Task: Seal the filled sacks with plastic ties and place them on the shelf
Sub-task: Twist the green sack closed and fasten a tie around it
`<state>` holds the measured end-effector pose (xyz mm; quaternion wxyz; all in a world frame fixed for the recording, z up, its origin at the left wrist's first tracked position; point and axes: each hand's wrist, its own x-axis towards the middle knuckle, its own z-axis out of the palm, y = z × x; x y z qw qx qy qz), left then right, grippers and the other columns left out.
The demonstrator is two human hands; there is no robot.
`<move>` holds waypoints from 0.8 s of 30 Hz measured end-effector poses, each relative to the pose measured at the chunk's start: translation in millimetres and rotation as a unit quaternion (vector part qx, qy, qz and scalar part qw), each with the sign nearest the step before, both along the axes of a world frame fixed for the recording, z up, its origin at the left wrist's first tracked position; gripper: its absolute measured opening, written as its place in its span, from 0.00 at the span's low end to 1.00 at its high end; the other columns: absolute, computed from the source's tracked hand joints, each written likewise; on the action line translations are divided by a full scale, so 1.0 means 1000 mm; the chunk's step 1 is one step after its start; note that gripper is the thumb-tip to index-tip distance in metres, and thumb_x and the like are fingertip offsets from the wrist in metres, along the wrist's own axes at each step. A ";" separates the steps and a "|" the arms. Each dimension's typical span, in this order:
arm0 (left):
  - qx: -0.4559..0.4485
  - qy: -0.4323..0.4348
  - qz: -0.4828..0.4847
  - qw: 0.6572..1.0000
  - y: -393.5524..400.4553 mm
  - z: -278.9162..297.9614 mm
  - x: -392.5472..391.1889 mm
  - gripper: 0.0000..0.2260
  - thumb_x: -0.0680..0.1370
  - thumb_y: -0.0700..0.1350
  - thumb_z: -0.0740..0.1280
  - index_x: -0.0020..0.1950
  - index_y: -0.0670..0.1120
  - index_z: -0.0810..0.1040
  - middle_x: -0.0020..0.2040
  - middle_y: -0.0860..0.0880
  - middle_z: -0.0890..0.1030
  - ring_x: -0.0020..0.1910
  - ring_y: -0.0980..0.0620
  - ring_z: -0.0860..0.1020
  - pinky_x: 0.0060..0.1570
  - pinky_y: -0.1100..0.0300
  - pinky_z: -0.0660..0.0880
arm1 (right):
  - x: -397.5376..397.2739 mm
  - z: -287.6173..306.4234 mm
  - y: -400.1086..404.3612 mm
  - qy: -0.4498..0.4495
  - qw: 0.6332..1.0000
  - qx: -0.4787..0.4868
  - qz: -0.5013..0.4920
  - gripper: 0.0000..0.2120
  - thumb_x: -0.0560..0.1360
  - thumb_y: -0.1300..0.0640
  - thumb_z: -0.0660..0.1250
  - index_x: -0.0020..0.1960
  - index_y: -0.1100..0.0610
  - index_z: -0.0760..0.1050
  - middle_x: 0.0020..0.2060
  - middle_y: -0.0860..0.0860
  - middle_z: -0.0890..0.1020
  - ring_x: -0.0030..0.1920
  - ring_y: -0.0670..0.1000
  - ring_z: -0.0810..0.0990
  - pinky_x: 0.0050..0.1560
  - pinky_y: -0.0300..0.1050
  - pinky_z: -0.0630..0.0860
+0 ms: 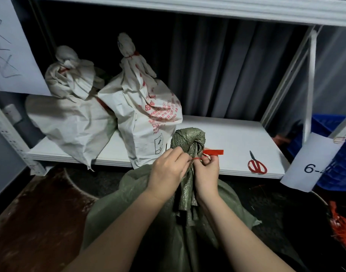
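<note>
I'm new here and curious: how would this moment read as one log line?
step: tying | both hands pinch red tie at green sack neck | two white sacks on shelf | scissors on shelf

Two bare forearms, no sleeves in view; left grip [167, 169] and right grip [206, 172] ungloved, no rings

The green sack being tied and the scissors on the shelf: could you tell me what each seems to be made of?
Green sack: most likely woven plastic, matte with a slight sheen; a fine criss-cross weave shows on its bunched neck.
Scissors: dark blades that look like metal, with glossy red loop handles, probably plastic or coated; too small to be sure.
</note>
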<state>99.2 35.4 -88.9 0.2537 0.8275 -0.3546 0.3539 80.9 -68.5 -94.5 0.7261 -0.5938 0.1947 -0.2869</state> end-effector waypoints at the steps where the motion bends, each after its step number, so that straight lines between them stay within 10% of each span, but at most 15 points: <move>1: -0.008 0.007 0.012 1.000 0.000 0.000 0.001 0.06 0.76 0.44 0.66 0.41 0.44 0.79 0.37 0.48 0.75 0.36 0.48 0.76 0.35 0.53 0.74 | -0.001 0.001 0.001 -0.009 1.000 0.016 0.008 0.12 0.73 0.72 0.62 0.43 0.56 0.68 0.36 0.51 0.75 0.35 0.44 0.72 0.36 0.30 0.71; 17: -0.030 0.031 0.066 0.997 -0.007 0.002 0.001 0.07 0.75 0.46 0.64 0.41 0.44 0.77 0.39 0.48 0.76 0.37 0.49 0.77 0.37 0.60 0.69 | -0.001 -0.002 0.003 -0.041 0.999 0.002 -0.018 0.09 0.79 0.58 0.63 0.40 0.55 0.76 0.38 0.52 0.78 0.42 0.47 0.72 0.47 0.46 0.70; 24: -0.056 0.026 0.019 0.998 -0.010 0.004 -0.001 0.07 0.75 0.45 0.65 0.42 0.44 0.79 0.39 0.49 0.78 0.36 0.50 0.78 0.37 0.61 0.70 | -0.006 0.006 0.005 -0.049 0.999 0.000 -0.014 0.09 0.80 0.61 0.61 0.42 0.55 0.74 0.35 0.46 0.75 0.37 0.41 0.71 0.43 0.37 0.70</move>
